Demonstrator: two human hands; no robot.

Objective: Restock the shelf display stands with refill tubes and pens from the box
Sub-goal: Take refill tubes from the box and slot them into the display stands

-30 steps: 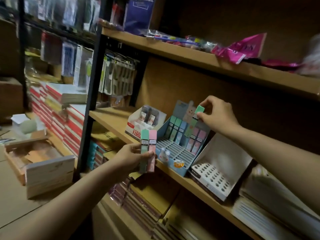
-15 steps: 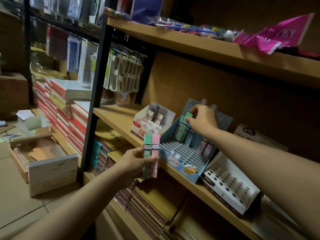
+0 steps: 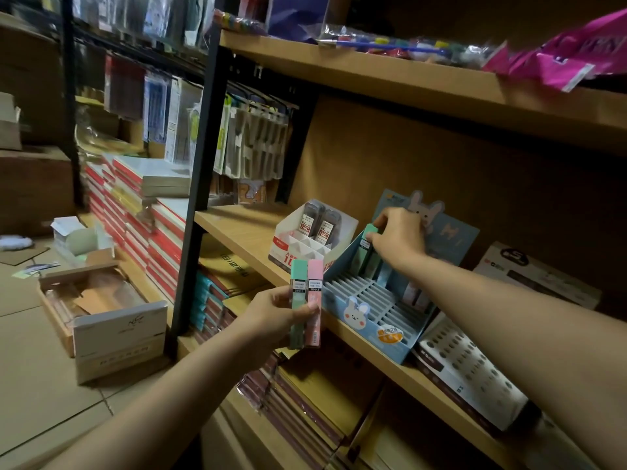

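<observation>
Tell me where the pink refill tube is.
In the head view, lower centre: the left hand holds the pink refill tube beside a green tube, in front of the blue display stand.

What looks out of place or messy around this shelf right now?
On the top shelf, pink packets hang over the front edge. On the floor, an opened white box sits with its flaps up. The blue bunny display stand itself stands squarely.

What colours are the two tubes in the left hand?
One green tube and one pink tube, in the head view.
</observation>
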